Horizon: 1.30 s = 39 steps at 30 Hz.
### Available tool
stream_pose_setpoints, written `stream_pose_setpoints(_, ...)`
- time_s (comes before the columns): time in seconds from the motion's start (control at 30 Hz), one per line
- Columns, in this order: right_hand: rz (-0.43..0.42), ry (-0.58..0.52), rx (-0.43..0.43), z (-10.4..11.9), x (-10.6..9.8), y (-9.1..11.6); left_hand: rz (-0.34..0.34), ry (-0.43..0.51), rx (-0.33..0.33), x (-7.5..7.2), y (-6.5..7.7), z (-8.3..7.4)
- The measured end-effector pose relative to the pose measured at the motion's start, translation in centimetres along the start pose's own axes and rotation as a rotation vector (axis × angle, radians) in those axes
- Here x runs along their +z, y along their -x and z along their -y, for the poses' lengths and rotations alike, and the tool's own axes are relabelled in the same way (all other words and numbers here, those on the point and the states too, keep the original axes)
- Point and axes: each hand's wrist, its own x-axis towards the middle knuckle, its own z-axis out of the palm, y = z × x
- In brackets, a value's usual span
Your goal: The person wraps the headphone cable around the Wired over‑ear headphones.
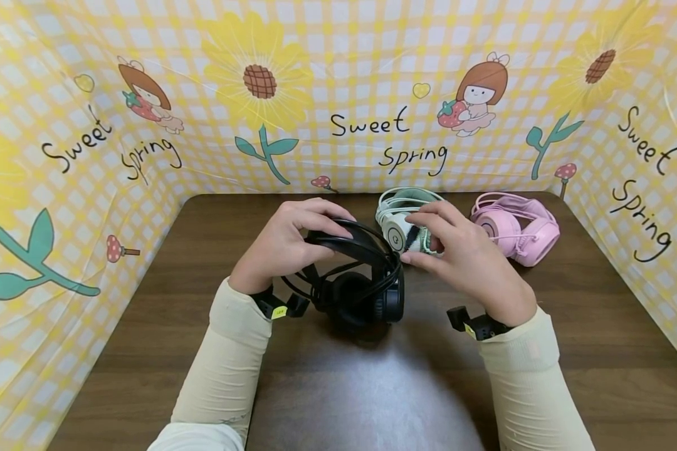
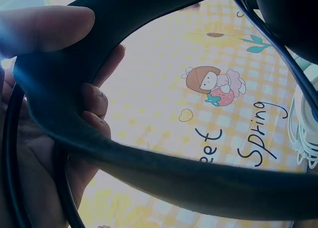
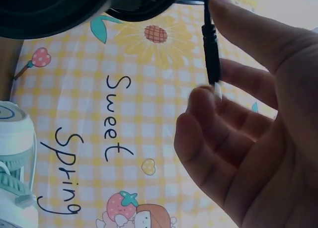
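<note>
A pair of black headphones (image 1: 393, 299) is held upright at the middle of the table. My left hand (image 1: 299, 238) grips the headband, the thumb on one side and fingers curled round the other; the left wrist view shows the black headband (image 2: 198, 186) close up. To the right of the headphones, my right hand (image 1: 465, 254) has its thumb and curled fingertips at either end of a black cable plug (image 3: 211, 54), whose pale tip meets a fingertip. Thin black cable strands loop about the headphones. The right earcup faces my right hand.
Behind my right hand lie white-and-green headphones (image 1: 396, 235), with a pale cable wound on them. Pink headphones (image 1: 536, 241) lie farther right. The brown wooden table (image 1: 130, 357) is walled on three sides by yellow checked cloth (image 1: 350, 62).
</note>
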Motion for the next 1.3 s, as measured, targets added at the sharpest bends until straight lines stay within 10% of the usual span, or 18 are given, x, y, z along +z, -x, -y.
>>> stream_pose_setpoints(0.33,0.021,-0.072,-0.082,0.8,1.7,-0.5,-0.073,0.001,-0.052,-0.4,0.1,-0.1)
stream_pose_setpoints(0.93,0.254,-0.231,0.11,-0.3,3.5,-1.0,-0.268,-0.079,-0.102,-1.1,0.5,0.1)
stream_pose_setpoints(1.3,0.317,-0.309,0.167,-0.8,4.9,-1.0,-0.266,0.003,-0.143,-1.4,0.6,0.2)
